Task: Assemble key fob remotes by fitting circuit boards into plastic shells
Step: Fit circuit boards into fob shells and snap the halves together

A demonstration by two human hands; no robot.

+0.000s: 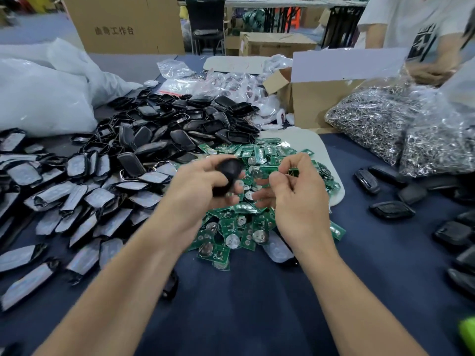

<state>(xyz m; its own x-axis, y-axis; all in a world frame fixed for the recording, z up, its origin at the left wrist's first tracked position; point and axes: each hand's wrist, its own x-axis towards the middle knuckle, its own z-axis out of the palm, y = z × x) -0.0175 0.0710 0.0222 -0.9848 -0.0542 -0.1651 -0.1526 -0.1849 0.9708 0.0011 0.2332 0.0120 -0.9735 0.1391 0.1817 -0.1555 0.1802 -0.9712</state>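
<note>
A dark blue cloth-covered table [257,304] fills the view from the head camera, with two bare forearms reaching in from the bottom edge. At the far left lie bulging white plastic bags [43,93], and behind them stands a tall brown cardboard box [123,21] with printed characters.

A broad heap of black plastic key fob shells [180,119] covers the middle left. Nearer the viewer it gives way to shell pieces faced with grey protective film [77,196]. At the right sit clear bags packed with silver metal key rings [385,119], just beside an open brown carton [313,101].

In the centre, a mound of small green circuit boards with round silver battery contacts [231,227] spills over a white tray [323,150]. A few closed black fobs [392,209] lie scattered on the cloth at the right.

Both hands are raised above the mound of boards. The left hand [198,191] grips one rounded black shell [228,173], its fingers curled under it and its thumb on top. The right hand [298,196] is near it but apart, with thumb and forefinger drawn together in a narrow pinch. Blur hides whether a board is held between them.
</note>
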